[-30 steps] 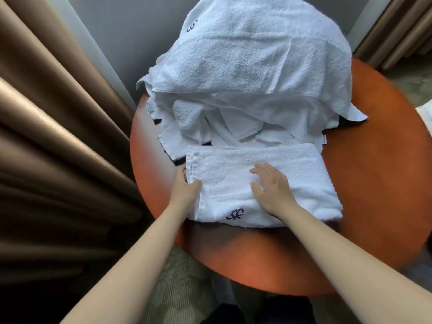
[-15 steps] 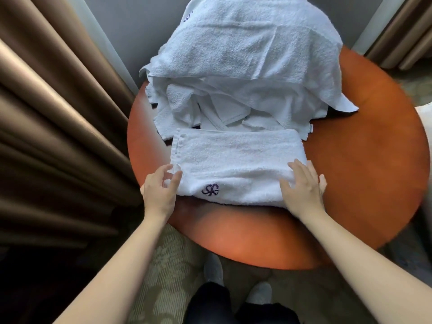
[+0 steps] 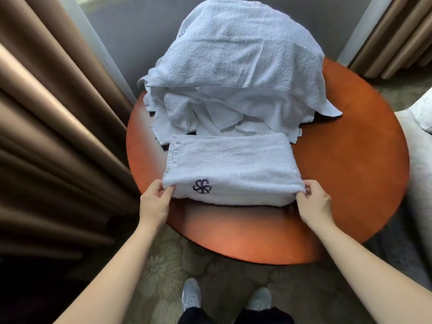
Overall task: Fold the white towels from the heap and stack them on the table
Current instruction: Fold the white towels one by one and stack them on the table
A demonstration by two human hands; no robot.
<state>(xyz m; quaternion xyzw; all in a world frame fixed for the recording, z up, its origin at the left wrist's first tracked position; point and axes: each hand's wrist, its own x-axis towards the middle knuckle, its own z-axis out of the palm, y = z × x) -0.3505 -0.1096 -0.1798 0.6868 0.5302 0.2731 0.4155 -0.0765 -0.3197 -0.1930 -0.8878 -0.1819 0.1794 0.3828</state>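
Observation:
A folded white towel [image 3: 230, 164] with a dark purple emblem lies on the round orange-brown table [image 3: 350, 174], near its front edge. My left hand [image 3: 155, 198] pinches the towel's near left corner. At the near right corner, my right hand [image 3: 313, 201] pinches the towel's edge. Both near corners are raised a little off the table. Behind the folded towel rises a tall heap of white towels [image 3: 236, 66], covering the back of the table.
Brown curtains [image 3: 46, 136] hang close on the left and more curtains [image 3: 397, 31] at the back right. A pale cushion or bedding [image 3: 420, 141] lies past the table's right rim. My shoes [image 3: 191, 295] stand on patterned carpet below the table's front edge.
My hands left the towel's top, moved apart to its near corners and now pinch them. The right hand slid from the middle to the right end. The view tilted down.

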